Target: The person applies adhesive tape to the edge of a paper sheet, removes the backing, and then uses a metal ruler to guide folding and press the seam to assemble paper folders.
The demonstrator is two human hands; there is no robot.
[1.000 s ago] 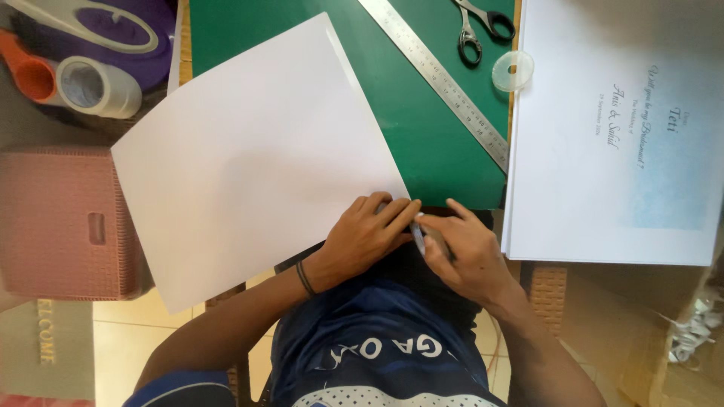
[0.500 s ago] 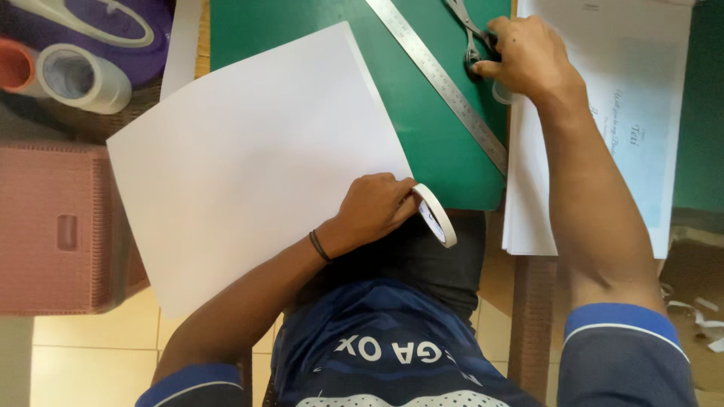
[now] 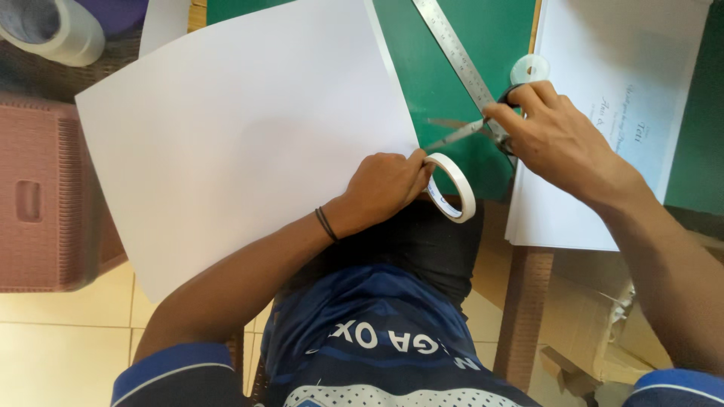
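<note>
At lower centre, the left hand (image 3: pixel 385 188) is clenched on the edge of a large white sheet (image 3: pixel 241 143), with a roll of white tape (image 3: pixel 451 187) held at its fingertips; at right, the right hand (image 3: pixel 554 139) is closed through the handles of open scissors (image 3: pixel 471 130), blades pointing at the roll. No cut tape piece is visible, so cutting and sticking are judged still outstanding. A steel ruler (image 3: pixel 449 45) lies on the green table (image 3: pixel 460 90) at upper centre.
</note>
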